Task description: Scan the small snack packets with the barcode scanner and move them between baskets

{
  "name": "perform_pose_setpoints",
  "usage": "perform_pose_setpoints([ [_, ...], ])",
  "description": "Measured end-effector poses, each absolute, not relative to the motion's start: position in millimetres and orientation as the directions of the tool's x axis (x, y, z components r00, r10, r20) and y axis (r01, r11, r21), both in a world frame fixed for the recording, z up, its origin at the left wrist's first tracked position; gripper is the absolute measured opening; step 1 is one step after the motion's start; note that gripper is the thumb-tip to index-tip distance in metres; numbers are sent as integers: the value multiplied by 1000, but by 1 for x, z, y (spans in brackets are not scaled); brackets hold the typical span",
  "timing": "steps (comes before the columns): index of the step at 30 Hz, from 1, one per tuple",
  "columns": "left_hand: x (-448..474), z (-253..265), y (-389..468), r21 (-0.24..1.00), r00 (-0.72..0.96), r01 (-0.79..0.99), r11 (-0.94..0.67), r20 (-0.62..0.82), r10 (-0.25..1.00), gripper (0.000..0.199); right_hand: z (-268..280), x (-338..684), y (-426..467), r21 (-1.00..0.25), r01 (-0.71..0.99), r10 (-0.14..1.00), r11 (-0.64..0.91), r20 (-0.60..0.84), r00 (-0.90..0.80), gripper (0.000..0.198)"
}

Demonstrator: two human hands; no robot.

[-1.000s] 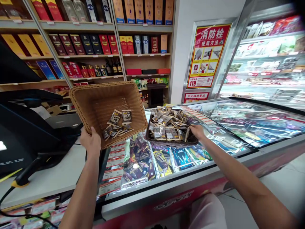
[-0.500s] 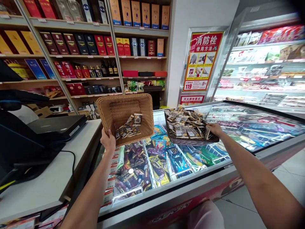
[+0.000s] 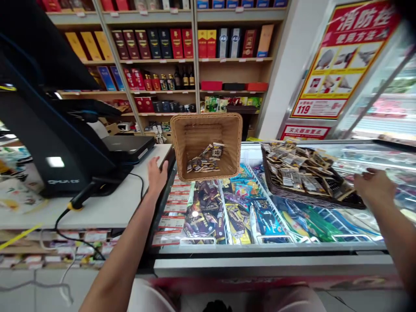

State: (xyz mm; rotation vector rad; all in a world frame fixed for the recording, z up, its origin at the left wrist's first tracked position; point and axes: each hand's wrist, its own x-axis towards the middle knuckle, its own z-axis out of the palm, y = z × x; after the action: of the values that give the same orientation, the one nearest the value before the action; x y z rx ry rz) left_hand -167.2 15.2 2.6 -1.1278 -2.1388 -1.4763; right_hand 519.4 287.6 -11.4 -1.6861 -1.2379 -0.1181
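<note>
Tan wicker basket (image 3: 232, 138) just right of the spread, empty left hand (image 3: 157, 175); dark basket (image 3: 292, 196) left of the right hand (image 3: 375, 186), grip unclear; level rims keep packets (image 3: 302, 167) in!

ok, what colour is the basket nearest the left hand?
The basket is light brown, woven-looking; best seen in the head view.

On the red-and-yellow rectangular wall poster (image 3: 344, 60), white characters read "消防栓" and "使用方法" near its top edge; "119" stands in red towards its lower left corner. The red rectangular sign (image 3: 305, 131) beneath reads "灭火器放置点". Lettering on the black plastic checkout terminal (image 3: 68, 147), and on red-and-white paper price labels (image 3: 169, 208) along the freezer's (image 3: 273, 265) left edge, is too blurred to read surely.
</note>
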Motion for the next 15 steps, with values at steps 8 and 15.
perform_pose_setpoints([
  [8, -251, 29, -148, 616, -887, 348, 707, 461, 35, 42, 4, 428, 194, -591, 758, 595, 277, 725, 347, 68],
  [15, -283, 49, -184, 534, -947, 316, 784, 222, 231, 45, -15, 330, 154, -513, 645, 667, 566, 745, 8, 40],
])
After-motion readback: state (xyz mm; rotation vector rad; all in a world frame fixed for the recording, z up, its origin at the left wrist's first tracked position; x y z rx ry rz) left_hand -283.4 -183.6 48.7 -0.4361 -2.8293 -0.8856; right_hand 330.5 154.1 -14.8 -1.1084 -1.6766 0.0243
